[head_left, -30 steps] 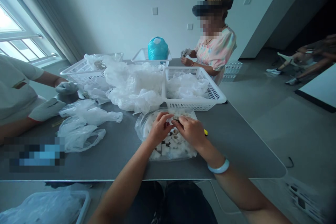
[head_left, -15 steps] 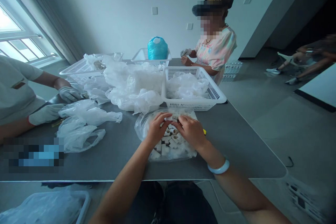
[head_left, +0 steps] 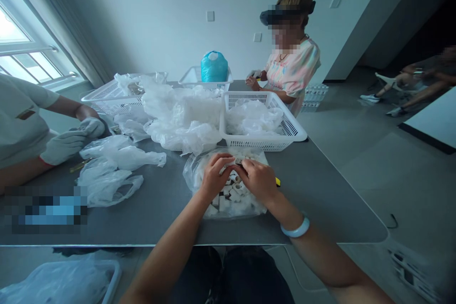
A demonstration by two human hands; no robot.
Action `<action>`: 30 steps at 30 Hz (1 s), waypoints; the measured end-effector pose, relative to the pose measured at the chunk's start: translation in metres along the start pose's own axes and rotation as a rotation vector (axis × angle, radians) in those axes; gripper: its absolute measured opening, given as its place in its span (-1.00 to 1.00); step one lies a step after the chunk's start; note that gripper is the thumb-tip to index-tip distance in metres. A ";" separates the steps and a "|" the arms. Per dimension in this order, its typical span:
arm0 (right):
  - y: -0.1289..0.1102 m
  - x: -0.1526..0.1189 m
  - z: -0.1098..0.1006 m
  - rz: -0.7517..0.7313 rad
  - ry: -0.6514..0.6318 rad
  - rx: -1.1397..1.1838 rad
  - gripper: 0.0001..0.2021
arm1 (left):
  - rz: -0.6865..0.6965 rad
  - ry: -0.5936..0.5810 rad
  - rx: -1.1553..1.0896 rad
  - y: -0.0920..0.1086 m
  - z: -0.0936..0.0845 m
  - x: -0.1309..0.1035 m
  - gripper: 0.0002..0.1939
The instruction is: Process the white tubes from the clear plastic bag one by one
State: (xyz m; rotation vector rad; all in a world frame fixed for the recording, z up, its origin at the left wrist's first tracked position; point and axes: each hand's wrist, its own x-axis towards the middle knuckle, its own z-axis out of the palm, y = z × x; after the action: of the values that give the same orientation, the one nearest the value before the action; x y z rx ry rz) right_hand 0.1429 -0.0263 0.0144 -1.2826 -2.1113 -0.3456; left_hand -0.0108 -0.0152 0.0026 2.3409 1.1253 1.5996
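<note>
Above an opened clear plastic bag (head_left: 193,174), my two hands meet at the fingertips. My left hand (head_left: 215,176) is closed round a white plastic pipe fitting (head_left: 229,162), mostly covered by the fingers. My right hand (head_left: 259,179) pinches at the fitting's right end. Something small and dark shows at its fingertips, too little to name. Under my hands, a heap of short white pipe fittings (head_left: 224,203) with round openings lies on the bag. A yellow object (head_left: 278,182) pokes out beside my right hand.
White baskets (head_left: 263,143) and a mound of plastic bags (head_left: 185,116) stand beyond my hands on the grey table (head_left: 320,209). Crumpled bags (head_left: 110,171) lie left, near a co-worker's gloved hands (head_left: 67,145). Another person (head_left: 292,66) stands at the far side.
My fingers have closed further over the fitting, hiding more of it. The left co-worker's gloved hands have come together, away from the bags.
</note>
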 end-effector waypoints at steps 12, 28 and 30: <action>0.005 0.003 -0.002 -0.001 -0.003 -0.007 -0.43 | -0.065 -0.064 0.007 -0.002 0.000 -0.002 -0.87; -0.004 -0.002 0.003 0.035 0.008 0.002 -0.48 | -0.044 -0.003 0.166 -0.001 0.005 -0.005 -0.79; -0.004 -0.002 0.002 0.032 0.058 0.008 -0.49 | -0.101 0.008 0.121 -0.001 0.006 -0.004 -0.80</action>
State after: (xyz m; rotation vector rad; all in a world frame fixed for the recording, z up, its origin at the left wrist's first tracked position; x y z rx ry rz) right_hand 0.1389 -0.0286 0.0122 -1.2851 -2.0395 -0.3557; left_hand -0.0070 -0.0152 -0.0040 2.3087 1.3553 1.5492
